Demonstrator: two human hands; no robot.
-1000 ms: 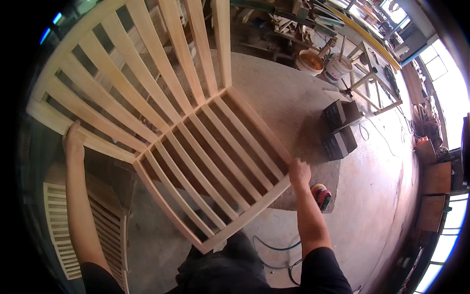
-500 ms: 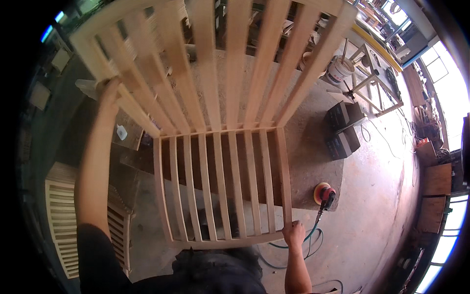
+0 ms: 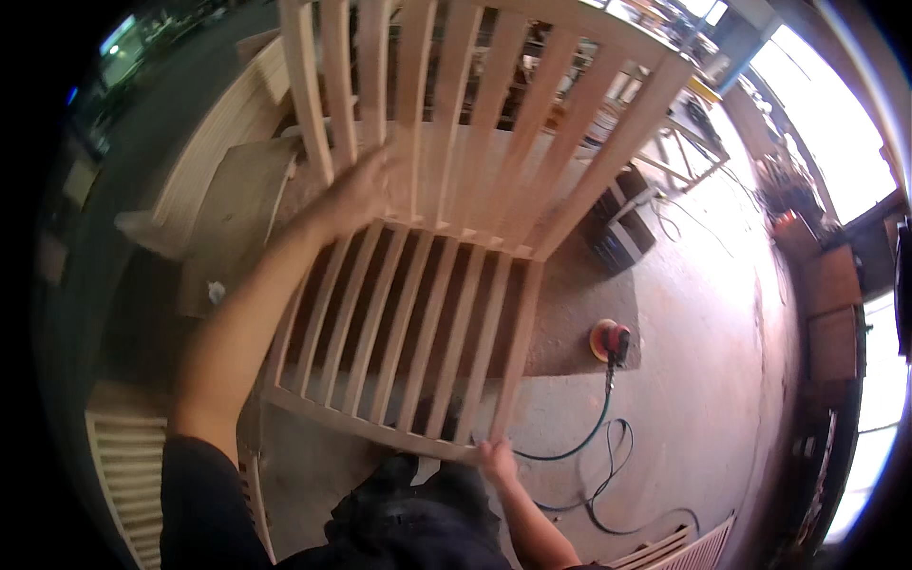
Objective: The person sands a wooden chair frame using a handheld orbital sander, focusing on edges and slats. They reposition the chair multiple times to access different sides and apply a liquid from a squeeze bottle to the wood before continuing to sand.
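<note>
A pale wooden slatted chair frame fills the middle, its tall slatted back [image 3: 613, 161] leaning away from me and its slatted seat [image 3: 370, 426] nearer. My right hand [image 3: 496, 461] is closed around the seat's near right corner. Up by the lower left of the back, my left hand [image 3: 366, 195] crosses in front of the slats. Motion smears its fingers, so whether it touches or grips a slat cannot be told. A round red-and-black sander [image 3: 608, 340] lies right of the seat on the edge of a low work surface [image 3: 570, 323].
A green hose [image 3: 581, 446] runs from the sander and loops over the floor. Dark boxes [image 3: 617, 228] sit beyond it. Slatted wooden pieces stand at the lower left [image 3: 133, 475] and lower right [image 3: 698, 551]. A metal-framed stand [image 3: 689, 157] is farther off right.
My left hand has left the back's outer left post and moved right, to the slats. The frame has turned and shifted left in view, with my right hand still on its near corner.
</note>
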